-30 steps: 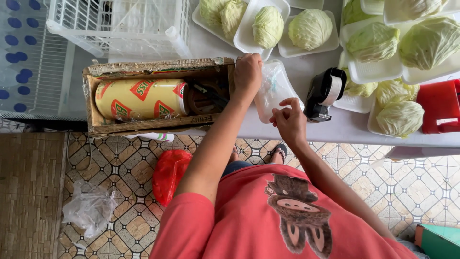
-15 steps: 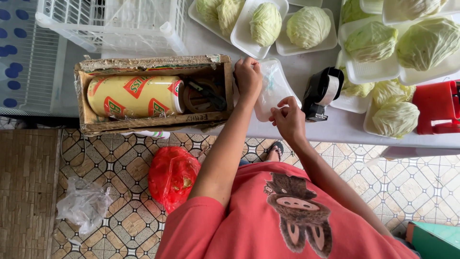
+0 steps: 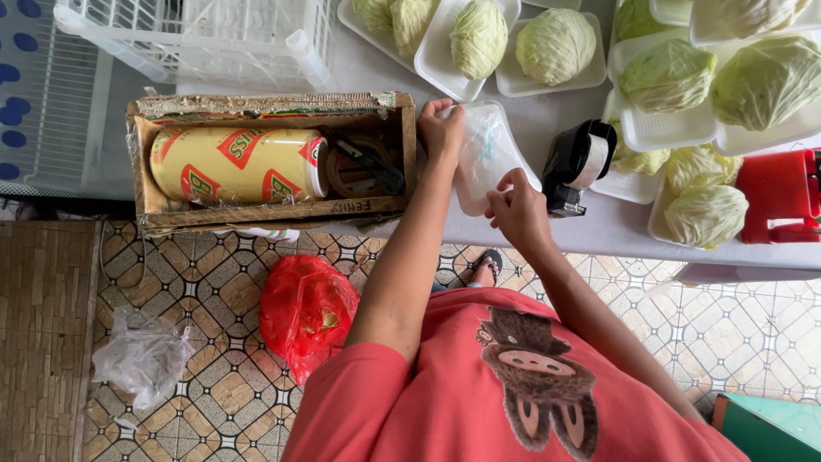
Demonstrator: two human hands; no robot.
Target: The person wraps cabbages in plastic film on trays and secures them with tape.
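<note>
Head view: I see my left hand [image 3: 440, 128] and right hand [image 3: 516, 210] both pinching the clear, film-wrapped white foam tray [image 3: 483, 158] on the pale table [image 3: 599, 227]; its long axis runs diagonally between them, left hand at the far end.

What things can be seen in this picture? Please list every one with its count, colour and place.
table: one, white, across the top.
wooden box: one, brown, on the table's left end.
film roll: one, yellow and red, lying in the box.
foam tray: one, white, wrapped in clear film, beside the box.
tape dispenser: one, black, right of the tray.
cabbages: about ten, pale green, on white trays at the top right.
wire rack: one, white, top left.
red holder: one, right edge.
red bag: one, on the tiled floor.
clear bag: one, on the floor, left.
left hand: fingers on the tray's top edge.
right hand: fingers on the tray's lower edge.
</note>
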